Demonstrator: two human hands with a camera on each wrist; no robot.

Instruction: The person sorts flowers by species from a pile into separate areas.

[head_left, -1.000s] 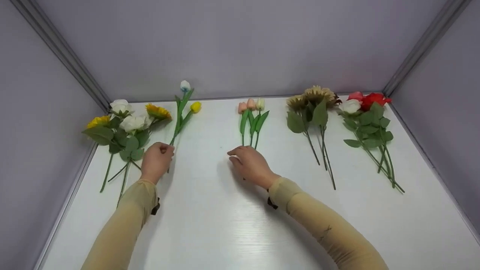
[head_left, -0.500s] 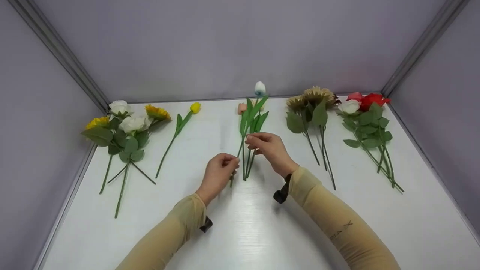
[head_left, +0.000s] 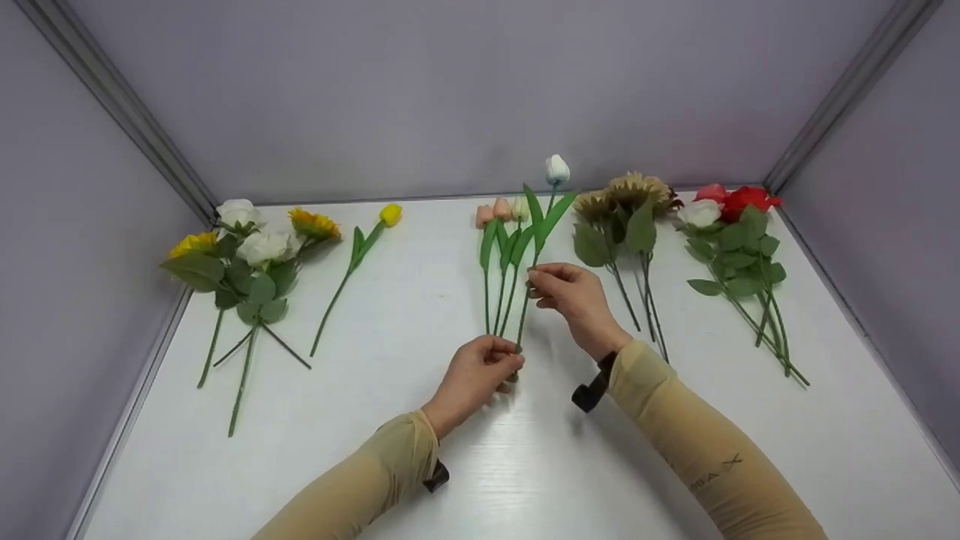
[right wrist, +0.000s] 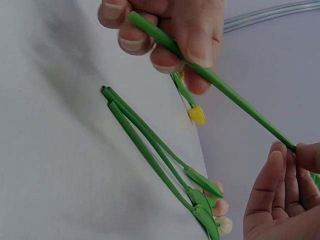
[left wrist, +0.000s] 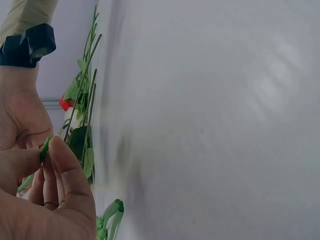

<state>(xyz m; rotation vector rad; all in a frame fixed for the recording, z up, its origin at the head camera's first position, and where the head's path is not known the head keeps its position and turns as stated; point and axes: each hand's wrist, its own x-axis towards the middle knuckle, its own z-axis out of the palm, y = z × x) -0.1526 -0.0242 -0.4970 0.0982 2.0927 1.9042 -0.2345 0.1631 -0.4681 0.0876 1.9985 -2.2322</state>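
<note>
A tulip with a white bloom tinged blue (head_left: pixel 556 169) is held above the table by both hands. My left hand (head_left: pixel 474 375) pinches the lower stem between thumb and fingers. Higher up, just under the leaves, my right hand (head_left: pixel 576 304) pinches the same stem. The right wrist view shows the green stem (right wrist: pixel 240 100) stretched between the two hands. Left of it two pink tulips (head_left: pixel 502 208) and a cream tulip (head_left: pixel 520 208) lie side by side on the table, their stem ends behind my left hand in the head view.
A yellow tulip (head_left: pixel 390 215) lies to the left, beside white roses (head_left: pixel 266 246) and yellow sunflowers (head_left: pixel 315 225). On the right are beige sunflowers (head_left: pixel 637 191), then red and white roses (head_left: pixel 750 202). Grey walls (head_left: pixel 480 90) enclose the white table (head_left: pixel 390 480).
My left hand has carried the white tulip from beside the yellow one to the right, past the pink tulips. My right hand has taken hold of its stem and moved right with it.
</note>
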